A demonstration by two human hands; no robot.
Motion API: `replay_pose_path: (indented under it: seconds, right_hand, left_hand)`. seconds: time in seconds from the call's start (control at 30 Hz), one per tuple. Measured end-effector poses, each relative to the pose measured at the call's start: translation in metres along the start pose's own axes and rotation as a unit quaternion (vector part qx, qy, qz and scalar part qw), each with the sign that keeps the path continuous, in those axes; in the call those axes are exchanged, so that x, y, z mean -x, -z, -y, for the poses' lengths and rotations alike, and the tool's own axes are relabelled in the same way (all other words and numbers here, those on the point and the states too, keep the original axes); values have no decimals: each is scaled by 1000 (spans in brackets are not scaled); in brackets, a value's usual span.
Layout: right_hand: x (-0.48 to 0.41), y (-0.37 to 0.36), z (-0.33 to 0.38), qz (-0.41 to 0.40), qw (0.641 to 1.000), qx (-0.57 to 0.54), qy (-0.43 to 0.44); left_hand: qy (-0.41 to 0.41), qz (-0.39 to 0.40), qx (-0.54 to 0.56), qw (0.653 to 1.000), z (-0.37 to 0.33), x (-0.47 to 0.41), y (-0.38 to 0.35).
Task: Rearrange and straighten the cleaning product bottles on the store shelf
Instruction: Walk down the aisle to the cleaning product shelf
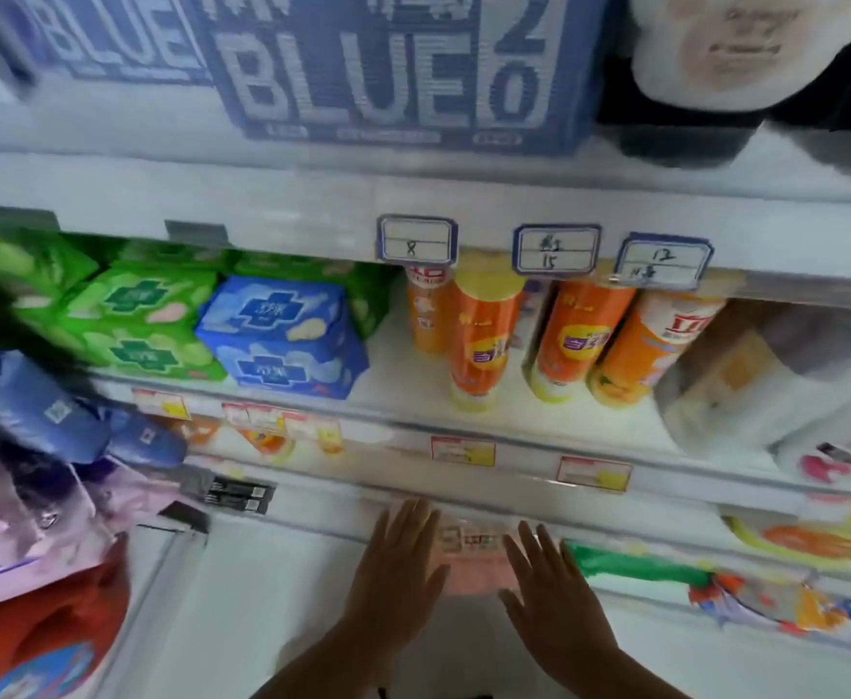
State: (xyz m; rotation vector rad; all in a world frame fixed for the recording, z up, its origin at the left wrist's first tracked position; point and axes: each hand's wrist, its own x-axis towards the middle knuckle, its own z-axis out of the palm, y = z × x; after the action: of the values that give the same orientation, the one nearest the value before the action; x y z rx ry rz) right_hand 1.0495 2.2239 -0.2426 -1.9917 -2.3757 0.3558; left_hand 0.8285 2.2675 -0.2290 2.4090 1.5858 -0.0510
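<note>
Several orange cleaning bottles [484, 340] stand on the middle shelf [403, 396], right of centre, under handwritten price tags; one [650, 340] leans to the right. My left hand [398, 572] and my right hand [549, 582] are low in view, both flat with fingers spread and holding nothing. They flank a pink pack [474, 562] on the lower shelf, well below the bottles. The picture is blurred by motion.
Green packs [136, 315] and a blue pack [282, 335] fill the left of the middle shelf. A white plastic-wrapped bundle [766, 385] lies at its right. Large blue boxes [393, 68] sit above. Blue, pink and red packs crowd the left edge.
</note>
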Motion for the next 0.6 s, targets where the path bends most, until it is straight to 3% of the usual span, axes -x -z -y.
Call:
replay_pose_path:
  seconds: [0.33, 0.6]
  right_hand:
    - [-98, -128, -31, -58, 997, 42, -6]
    - [-113, -166, -29, -197, 976, 92, -28]
  left_hand:
    - [-69, -97, -57, 991, 53, -95, -135]
    - [-133, -269, -23, 954, 68, -121, -187]
